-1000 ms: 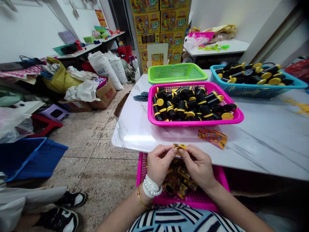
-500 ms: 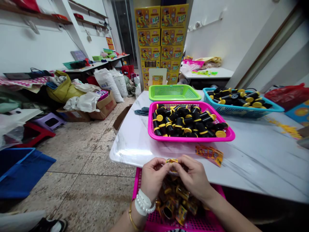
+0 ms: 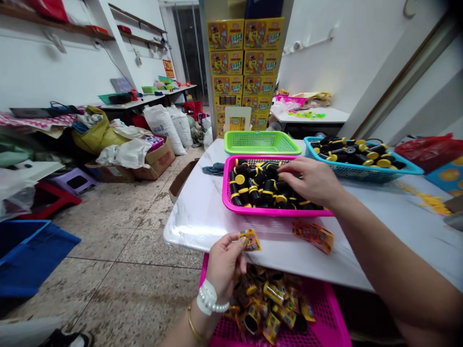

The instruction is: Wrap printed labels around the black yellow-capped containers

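Observation:
Between its thumb and fingers, my left hand (image 3: pixel 227 258) pinches a small yellow printed wrapper (image 3: pixel 250 240) by one end, over the table's front edge. My right hand (image 3: pixel 313 179) reaches into a pink basket (image 3: pixel 231 205) full of black bottles (image 3: pixel 255 195) with yellow caps. Its fingers curl down onto one of them at the basket's right side; the fingertips are partly hidden. Below the table edge, a second pink basket (image 3: pixel 331 315) contains several bottles in yellow printed wrappers (image 3: pixel 274 291). More flat orange wrappers (image 3: pixel 314 236) lie on the table, right of my left hand.
Behind the front basket stands a green basket (image 3: pixel 262 142). A blue basket (image 3: pixel 365 168) of black bottles is at the back right. Yellow boxes (image 3: pixel 244 60) are stacked beyond the marble-patterned table (image 3: pixel 195 212). A blue bin (image 3: pixel 36 255) and stools are on the floor to the left.
My hands have come apart. The right has moved forward and up to the bottles in the basket. The left has stayed near the table edge with a wrapper, now flat and in plain view.

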Motion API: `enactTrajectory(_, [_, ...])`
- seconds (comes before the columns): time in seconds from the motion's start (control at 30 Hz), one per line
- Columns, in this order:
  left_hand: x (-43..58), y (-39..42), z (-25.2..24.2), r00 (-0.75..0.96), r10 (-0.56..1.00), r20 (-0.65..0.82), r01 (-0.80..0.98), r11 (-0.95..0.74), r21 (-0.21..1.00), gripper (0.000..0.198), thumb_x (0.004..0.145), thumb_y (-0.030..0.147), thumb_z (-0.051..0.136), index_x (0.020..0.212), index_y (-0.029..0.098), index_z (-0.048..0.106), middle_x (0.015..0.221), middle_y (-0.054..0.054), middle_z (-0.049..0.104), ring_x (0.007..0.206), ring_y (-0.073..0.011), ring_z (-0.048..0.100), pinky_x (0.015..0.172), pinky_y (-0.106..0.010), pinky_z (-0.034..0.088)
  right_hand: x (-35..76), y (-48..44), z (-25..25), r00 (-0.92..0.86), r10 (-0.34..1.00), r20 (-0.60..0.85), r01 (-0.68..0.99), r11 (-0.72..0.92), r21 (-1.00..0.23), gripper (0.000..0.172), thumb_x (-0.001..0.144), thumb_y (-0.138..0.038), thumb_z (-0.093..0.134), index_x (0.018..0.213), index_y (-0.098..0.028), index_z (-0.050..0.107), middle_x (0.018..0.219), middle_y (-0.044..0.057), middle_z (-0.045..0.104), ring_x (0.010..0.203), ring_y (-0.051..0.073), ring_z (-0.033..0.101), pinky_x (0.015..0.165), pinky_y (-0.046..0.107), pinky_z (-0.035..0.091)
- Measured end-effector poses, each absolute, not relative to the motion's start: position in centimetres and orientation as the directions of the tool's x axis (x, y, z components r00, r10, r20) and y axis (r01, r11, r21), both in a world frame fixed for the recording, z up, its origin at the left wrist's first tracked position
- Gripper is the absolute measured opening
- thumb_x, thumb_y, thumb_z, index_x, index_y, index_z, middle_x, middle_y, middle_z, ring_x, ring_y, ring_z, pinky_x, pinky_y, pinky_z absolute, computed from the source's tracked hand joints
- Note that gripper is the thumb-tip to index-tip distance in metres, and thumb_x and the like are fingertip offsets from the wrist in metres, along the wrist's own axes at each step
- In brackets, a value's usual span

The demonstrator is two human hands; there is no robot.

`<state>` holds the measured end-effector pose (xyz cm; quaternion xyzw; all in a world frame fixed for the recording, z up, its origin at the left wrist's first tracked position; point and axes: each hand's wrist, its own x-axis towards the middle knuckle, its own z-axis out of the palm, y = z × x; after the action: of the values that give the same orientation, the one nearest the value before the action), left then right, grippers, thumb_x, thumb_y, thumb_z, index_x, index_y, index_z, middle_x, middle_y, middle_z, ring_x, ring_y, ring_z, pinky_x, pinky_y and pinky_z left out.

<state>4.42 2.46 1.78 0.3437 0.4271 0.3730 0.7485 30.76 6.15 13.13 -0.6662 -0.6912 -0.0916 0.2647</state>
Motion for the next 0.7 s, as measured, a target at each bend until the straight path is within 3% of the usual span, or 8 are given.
enactTrajectory(0.13, [5.2, 3.2, 3.4, 0.402, 0.814, -0.419, -0.303, 0.55, 0.778, 0.059, 0.053, 0.046, 0.095, 0.093, 0.01, 0.071, 0.046, 0.002, 0.059, 0.033, -0.0046, 0.042, 0.035, -0.015, 0.016, 25.8, 10.8, 13.5, -0.119, 0.93, 0.347, 0.991, 0.134, -0.018, 0.033, 0.097, -0.038, 0.056, 0.12, -0.023, 0.073, 0.12, 0.011, 0.073, 0.111, 0.028, 0.067, 0.086, 0.037, 0.051])
enactTrajectory(0.2, [5.1, 3.7, 4.2, 0.398, 0.818, -0.414, -0.314, 0.546, 0.777, 0.054, 0.054, 0.044, 0.095, 0.088, 0.01, 0.071, 0.042, 0.004, 0.055, 0.033, -0.0033, 0.039, 0.035, -0.014, 0.016, 23.7, 12.8, 12.9, -0.183, 0.944, 0.275, 0.983, 0.183, 0.025, 0.03, 0.094, -0.033, 0.061, 0.121, -0.026, 0.073, 0.119, 0.01, 0.073, 0.106, 0.027, 0.069, 0.079, 0.034, 0.05])
enactTrajectory(0.33, [4.0, 4.8, 5.0, 0.364, 0.845, -0.391, -0.399, 0.521, 0.755, 0.048, 0.053, 0.039, 0.096, 0.08, 0.012, 0.068, 0.041, 0.008, 0.05, 0.034, -0.0011, 0.032, 0.034, -0.014, 0.012, 22.4, 13.9, 12.3, -0.202, 0.95, 0.238, 0.979, 0.205, 0.013, 0.023, 0.09, -0.019, 0.06, 0.106, -0.018, 0.076, 0.104, 0.012, 0.076, 0.087, 0.024, 0.072, 0.07, 0.03, 0.047])
enactTrajectory(0.47, [2.6, 5.2, 4.5, 0.339, 0.846, -0.412, -0.476, 0.532, 0.7, 0.046, 0.053, 0.035, 0.096, 0.078, 0.013, 0.064, 0.045, 0.008, 0.053, 0.033, -0.0002, 0.032, 0.033, -0.013, 0.011, 23.6, 9.7, 12.5, -0.134, 0.914, 0.382, 0.985, 0.164, -0.047, 0.033, 0.095, -0.032, 0.058, 0.118, -0.013, 0.069, 0.105, 0.014, 0.074, 0.093, 0.026, 0.071, 0.075, 0.032, 0.049])
enactTrajectory(0.5, [2.4, 5.2, 4.2, 0.338, 0.844, -0.416, -0.49, 0.536, 0.687, 0.046, 0.054, 0.035, 0.095, 0.078, 0.013, 0.063, 0.047, 0.008, 0.055, 0.033, -0.0002, 0.033, 0.032, -0.013, 0.011, 23.9, 8.1, 12.4, -0.101, 0.9, 0.424, 0.981, 0.161, -0.11, 0.034, 0.093, -0.036, 0.061, 0.119, -0.015, 0.068, 0.096, 0.011, 0.075, 0.084, 0.022, 0.07, 0.071, 0.03, 0.05])
enactTrajectory(0.53, [2.3, 5.2, 4.0, 0.342, 0.841, -0.419, -0.502, 0.54, 0.675, 0.045, 0.055, 0.034, 0.095, 0.078, 0.013, 0.063, 0.049, 0.007, 0.056, 0.033, -0.0001, 0.034, 0.032, -0.013, 0.011, 24.1, 6.4, 12.1, -0.01, 0.883, 0.47, 0.918, 0.195, -0.346, 0.032, 0.09, -0.038, 0.067, 0.114, -0.017, 0.07, 0.085, 0.006, 0.074, 0.072, 0.019, 0.068, 0.065, 0.028, 0.05])
enactTrajectory(0.6, [2.5, 5.1, 3.6, 0.364, 0.833, -0.417, -0.517, 0.553, 0.653, 0.044, 0.057, 0.033, 0.094, 0.079, 0.012, 0.062, 0.051, 0.006, 0.057, 0.034, -0.0002, 0.036, 0.032, -0.013, 0.012, 24.0, 3.1, 11.1, 0.112, 0.915, 0.386, 0.632, 0.234, -0.738, 0.027, 0.09, -0.041, 0.068, 0.107, -0.022, 0.073, 0.066, -0.001, 0.068, 0.053, 0.014, 0.06, 0.051, 0.025, 0.048])
enactTrajectory(0.7, [3.2, 4.8, 3.3, 0.423, 0.812, -0.403, -0.526, 0.581, 0.621, 0.04, 0.06, 0.03, 0.092, 0.081, 0.011, 0.063, 0.053, 0.006, 0.057, 0.035, -0.0004, 0.039, 0.033, -0.013, 0.014, 22.8, -0.2, 9.0, 0.183, 0.959, 0.214, 0.294, 0.154, -0.943, 0.023, 0.085, -0.039, 0.075, 0.102, -0.023, 0.076, 0.066, -0.002, 0.069, 0.052, 0.012, 0.06, 0.049, 0.023, 0.052])
